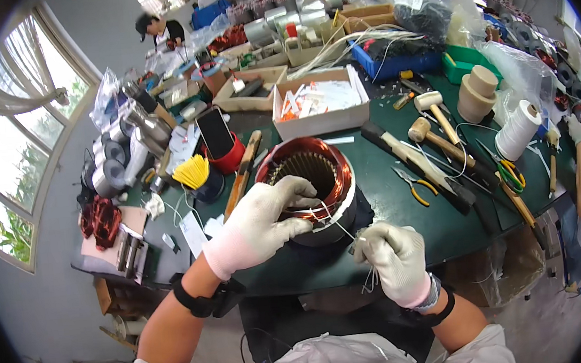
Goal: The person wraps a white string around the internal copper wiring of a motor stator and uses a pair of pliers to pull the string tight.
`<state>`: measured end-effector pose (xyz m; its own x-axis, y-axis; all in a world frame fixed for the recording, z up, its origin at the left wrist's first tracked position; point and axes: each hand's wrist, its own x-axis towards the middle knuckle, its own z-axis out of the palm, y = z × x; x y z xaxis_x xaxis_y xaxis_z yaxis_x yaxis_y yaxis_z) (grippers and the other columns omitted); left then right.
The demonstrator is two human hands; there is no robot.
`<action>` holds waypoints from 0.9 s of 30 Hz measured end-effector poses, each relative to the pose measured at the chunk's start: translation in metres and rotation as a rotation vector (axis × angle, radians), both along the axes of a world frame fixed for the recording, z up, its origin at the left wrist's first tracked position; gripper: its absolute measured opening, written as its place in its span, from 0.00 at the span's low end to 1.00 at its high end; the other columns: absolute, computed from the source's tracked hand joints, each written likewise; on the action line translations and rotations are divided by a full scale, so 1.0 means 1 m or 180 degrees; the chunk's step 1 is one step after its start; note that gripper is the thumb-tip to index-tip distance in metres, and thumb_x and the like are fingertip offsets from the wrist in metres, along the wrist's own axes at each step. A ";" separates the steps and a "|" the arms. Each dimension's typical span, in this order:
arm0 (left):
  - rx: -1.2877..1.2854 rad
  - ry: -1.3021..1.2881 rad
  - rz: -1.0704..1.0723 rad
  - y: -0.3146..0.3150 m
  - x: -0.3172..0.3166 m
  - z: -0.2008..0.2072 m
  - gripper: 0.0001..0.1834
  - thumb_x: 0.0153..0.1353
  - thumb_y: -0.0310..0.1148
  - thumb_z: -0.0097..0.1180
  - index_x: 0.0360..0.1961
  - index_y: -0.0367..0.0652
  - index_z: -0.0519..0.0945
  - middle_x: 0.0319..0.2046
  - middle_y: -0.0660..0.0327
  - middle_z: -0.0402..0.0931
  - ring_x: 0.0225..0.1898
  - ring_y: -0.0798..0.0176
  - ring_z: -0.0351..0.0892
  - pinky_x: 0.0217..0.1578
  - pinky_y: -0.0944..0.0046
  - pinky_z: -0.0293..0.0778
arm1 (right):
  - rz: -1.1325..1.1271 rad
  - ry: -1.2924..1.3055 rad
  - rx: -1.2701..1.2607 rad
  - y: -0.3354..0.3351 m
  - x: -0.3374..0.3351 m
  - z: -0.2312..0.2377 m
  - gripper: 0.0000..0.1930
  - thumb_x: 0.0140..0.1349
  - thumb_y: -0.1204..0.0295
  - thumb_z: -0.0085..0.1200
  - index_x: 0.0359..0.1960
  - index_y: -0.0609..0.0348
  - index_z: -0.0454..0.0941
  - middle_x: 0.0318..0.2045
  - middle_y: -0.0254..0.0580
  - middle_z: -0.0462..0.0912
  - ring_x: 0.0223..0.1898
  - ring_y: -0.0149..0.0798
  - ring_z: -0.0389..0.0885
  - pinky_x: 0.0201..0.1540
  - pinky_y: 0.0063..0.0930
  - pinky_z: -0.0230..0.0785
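A motor stator [343, 176] with copper windings around its slotted bore stands upright on the green worktop in front of me. My left hand [259, 216], in a white glove, has its fingers curled over the near rim and its thumb on the outer side, gripping the copper winding. A thin white cord [340, 228] loops around the winding beside those fingertips. It runs taut to my gloved right hand [394, 259], which is closed around it just off the stator's near right side. Loose cord ends dangle below the right fingers.
Right of the stator lie pliers [417, 185], mallets [433, 141], scissors [510, 173] and a white cord spool [518, 130]. Behind it stands a white box of paper pieces [321, 101]. A phone [214, 133] and yellow sticks [191, 171] stand left. Other people work farther off.
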<state>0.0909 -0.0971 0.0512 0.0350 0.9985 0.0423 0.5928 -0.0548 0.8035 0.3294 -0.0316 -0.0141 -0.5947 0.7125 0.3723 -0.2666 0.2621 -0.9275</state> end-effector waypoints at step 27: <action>0.1345 0.1172 0.0604 -0.014 0.004 -0.024 0.26 0.52 0.23 0.73 0.54 0.40 0.79 0.45 0.56 0.80 0.48 0.55 0.81 0.50 0.58 0.79 | -0.0975 -0.1323 0.2697 -0.006 -0.028 -0.014 0.09 0.66 0.75 0.58 0.45 0.60 0.75 0.25 0.48 0.80 0.26 0.51 0.85 0.30 0.43 0.77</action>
